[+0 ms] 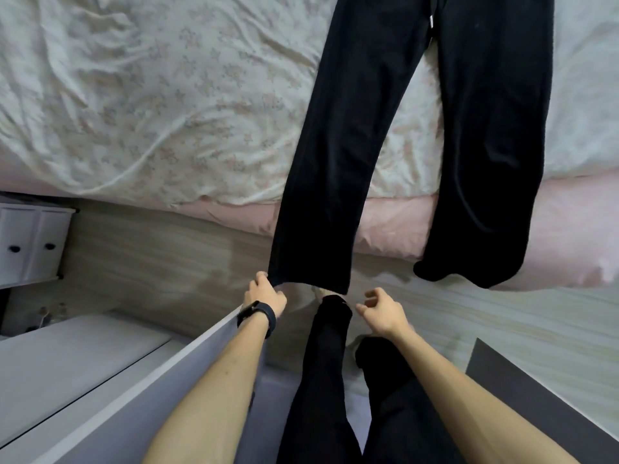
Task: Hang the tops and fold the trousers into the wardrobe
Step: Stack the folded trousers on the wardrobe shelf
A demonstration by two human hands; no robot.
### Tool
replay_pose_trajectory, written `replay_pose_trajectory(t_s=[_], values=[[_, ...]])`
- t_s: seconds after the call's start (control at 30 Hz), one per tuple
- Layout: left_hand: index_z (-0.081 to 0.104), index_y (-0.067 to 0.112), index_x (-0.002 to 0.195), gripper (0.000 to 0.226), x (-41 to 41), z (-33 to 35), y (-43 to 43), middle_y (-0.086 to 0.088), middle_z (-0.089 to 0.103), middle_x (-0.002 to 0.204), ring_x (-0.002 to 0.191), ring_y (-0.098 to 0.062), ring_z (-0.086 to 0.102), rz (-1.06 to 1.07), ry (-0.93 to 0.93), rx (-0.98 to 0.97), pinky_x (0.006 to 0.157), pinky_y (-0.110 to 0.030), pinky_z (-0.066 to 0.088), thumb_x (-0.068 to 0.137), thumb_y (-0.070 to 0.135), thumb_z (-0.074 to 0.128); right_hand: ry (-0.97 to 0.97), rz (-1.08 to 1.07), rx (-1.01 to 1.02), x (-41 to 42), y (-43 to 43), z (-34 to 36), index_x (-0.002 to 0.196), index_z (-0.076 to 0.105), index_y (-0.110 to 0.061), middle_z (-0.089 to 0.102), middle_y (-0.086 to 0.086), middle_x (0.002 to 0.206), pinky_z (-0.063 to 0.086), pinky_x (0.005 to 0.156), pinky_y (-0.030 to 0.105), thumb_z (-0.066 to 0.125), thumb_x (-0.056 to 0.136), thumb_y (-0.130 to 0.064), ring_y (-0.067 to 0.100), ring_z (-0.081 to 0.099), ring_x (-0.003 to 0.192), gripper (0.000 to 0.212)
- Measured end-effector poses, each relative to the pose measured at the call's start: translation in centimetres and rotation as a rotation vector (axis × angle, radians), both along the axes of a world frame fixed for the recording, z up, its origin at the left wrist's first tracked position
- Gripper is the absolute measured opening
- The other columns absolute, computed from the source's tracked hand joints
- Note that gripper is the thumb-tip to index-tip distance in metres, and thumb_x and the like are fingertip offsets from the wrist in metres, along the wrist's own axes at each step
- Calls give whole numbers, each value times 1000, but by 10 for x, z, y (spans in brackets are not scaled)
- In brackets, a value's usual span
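Note:
Black trousers [418,135] lie spread on the bed, waist at the far side, both legs hanging over the near edge. My left hand [264,294], with a black band on the wrist, pinches the left corner of the left leg's hem and holds that leg stretched out over the floor. My right hand [382,311] hovers just right of that hem, fingers curled and apart, holding nothing. The right trouser leg droops over the pink mattress side.
The bed has a crumpled floral sheet [150,105] and a pink side [395,226]. A white drawer unit [30,242] stands at left, a white panel [134,390] runs along my left arm. My own black-trousered legs [328,380] stand on the pale wooden floor [502,316].

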State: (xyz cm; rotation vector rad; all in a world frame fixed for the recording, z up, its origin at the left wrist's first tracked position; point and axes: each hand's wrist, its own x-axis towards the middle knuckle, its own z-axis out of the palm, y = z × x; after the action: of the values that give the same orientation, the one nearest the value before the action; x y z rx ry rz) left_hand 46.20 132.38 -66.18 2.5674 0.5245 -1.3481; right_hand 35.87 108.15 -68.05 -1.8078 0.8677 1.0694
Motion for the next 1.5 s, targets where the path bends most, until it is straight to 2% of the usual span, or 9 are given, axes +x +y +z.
replay_pose_trajectory(t_s=[0.47,0.67,0.8,0.9,1.03,1.2,1.33,1.4,1.5], values=[[43,25,138,45,40,34,-336,0,43,141,128,-24,46,-237,-221,-536,102,-41,44,96,38,55,-370,-390,-384,113,-288,80,120,60,-24,70,-4,110,46,84,32,66,91,-38,16,63,98,33],[50,26,124,48,0,9,-444,1,48,133,122,-29,49,-245,-208,-373,102,-49,39,92,61,53,-459,-359,-341,171,-371,57,131,55,-21,63,-6,117,48,88,34,65,92,-41,16,61,103,45],[44,24,140,73,-38,-23,-501,-2,26,152,149,-39,10,-157,-183,-186,109,-74,9,85,73,51,-430,-322,-225,190,-401,28,133,52,-18,62,-3,120,55,88,40,66,91,-48,18,67,99,54],[42,21,144,79,-51,-38,-522,-6,18,158,151,-42,-2,-131,-217,-86,108,-77,6,84,70,56,-431,-257,-193,195,-407,13,122,56,-19,65,-5,111,55,77,32,67,87,-58,12,67,89,53],[57,17,132,61,-49,-44,-528,-5,31,152,149,-41,14,-121,-297,3,109,-73,14,85,55,66,-454,-129,-254,205,-405,4,113,55,-20,62,-9,100,49,78,32,67,83,-66,14,61,92,55],[62,22,122,38,-51,-32,-505,2,43,139,136,-27,34,-150,-329,-45,113,-55,22,90,43,62,-429,-36,-392,212,-401,10,96,56,-18,63,-2,90,45,66,33,60,94,-44,22,59,84,26],[49,23,112,23,-53,-13,-484,2,57,114,107,-24,59,14,-265,-192,86,-38,47,96,37,58,-380,-24,-446,209,-403,21,90,59,-11,61,5,84,41,65,33,51,99,-31,27,58,80,24],[41,24,103,24,-53,0,-480,4,58,105,97,-24,63,137,-263,-254,72,-34,48,96,37,61,-376,-37,-455,207,-403,27,95,60,-11,61,6,89,43,70,34,47,100,-29,28,57,82,23],[45,25,99,21,-48,14,-478,5,54,103,96,-23,60,127,-254,-287,76,-34,49,95,36,62,-368,-89,-496,204,-401,34,100,55,-13,56,3,90,43,73,37,42,103,-28,28,55,86,20]])
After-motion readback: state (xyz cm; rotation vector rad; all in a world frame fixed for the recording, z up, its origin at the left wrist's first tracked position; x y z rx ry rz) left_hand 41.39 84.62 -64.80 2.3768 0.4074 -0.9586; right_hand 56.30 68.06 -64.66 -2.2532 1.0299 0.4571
